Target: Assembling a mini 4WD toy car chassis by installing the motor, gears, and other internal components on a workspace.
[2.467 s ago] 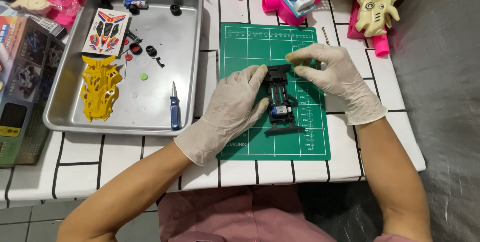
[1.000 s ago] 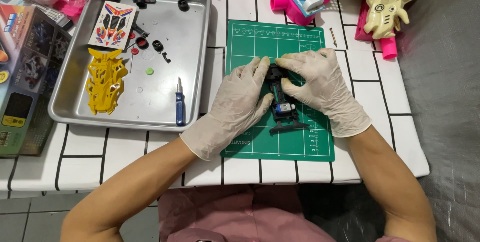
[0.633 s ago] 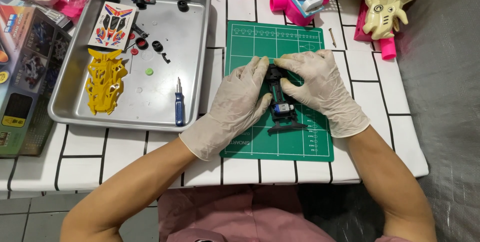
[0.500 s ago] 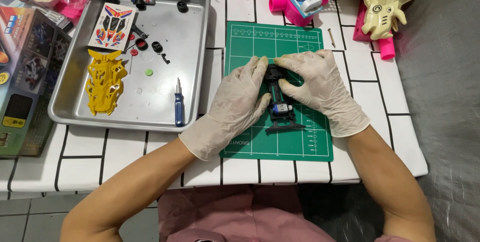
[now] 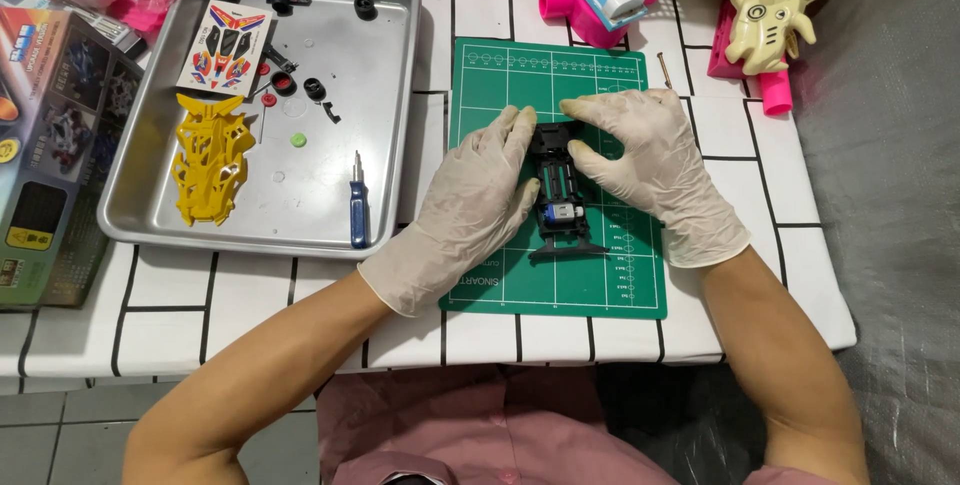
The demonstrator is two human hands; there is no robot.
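Unmoved since earlier: left hand point(image 5: 470, 210) and right hand point(image 5: 650, 170) pinching black chassis point(image 5: 557, 195); yellow body shell point(image 5: 208, 157), wheels at ten o'clock, unfitted.

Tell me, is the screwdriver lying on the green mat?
No, the screwdriver lies inside the metal tray, left of the green mat.
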